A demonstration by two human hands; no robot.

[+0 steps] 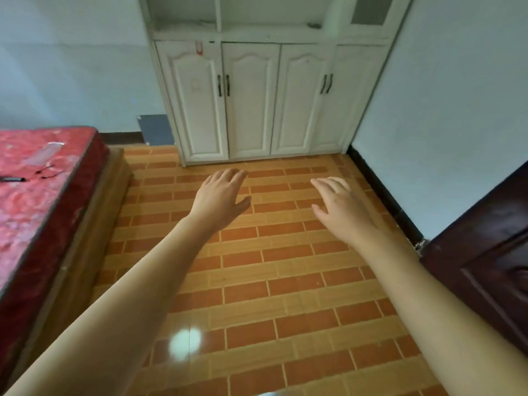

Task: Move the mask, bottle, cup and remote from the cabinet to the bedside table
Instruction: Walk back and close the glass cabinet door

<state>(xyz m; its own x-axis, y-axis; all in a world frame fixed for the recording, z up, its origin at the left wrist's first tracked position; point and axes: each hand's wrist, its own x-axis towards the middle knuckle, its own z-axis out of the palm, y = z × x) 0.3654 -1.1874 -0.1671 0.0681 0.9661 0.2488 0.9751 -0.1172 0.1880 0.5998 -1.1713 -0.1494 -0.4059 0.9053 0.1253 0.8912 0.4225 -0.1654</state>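
A white cabinet (251, 101) stands against the far wall with its lower doors closed and open shelves above. The shelves that show hold only a small dark item (314, 25) at the right and a pale flat thing (200, 23) at the left; I cannot tell what they are. No bottle, cup or remote shows. My left hand (220, 195) and my right hand (340, 207) are both stretched forward over the tiled floor, palms down, fingers apart, holding nothing. Both are short of the cabinet doors.
A bed with a red mattress (43, 190) on a wooden frame fills the left side; a dark pen-like item (13, 179) and thin glasses (47, 171) lie on it. A dark wooden door (485, 267) stands at the right. Orange brick-pattern tiles (271, 281) cover the floor.
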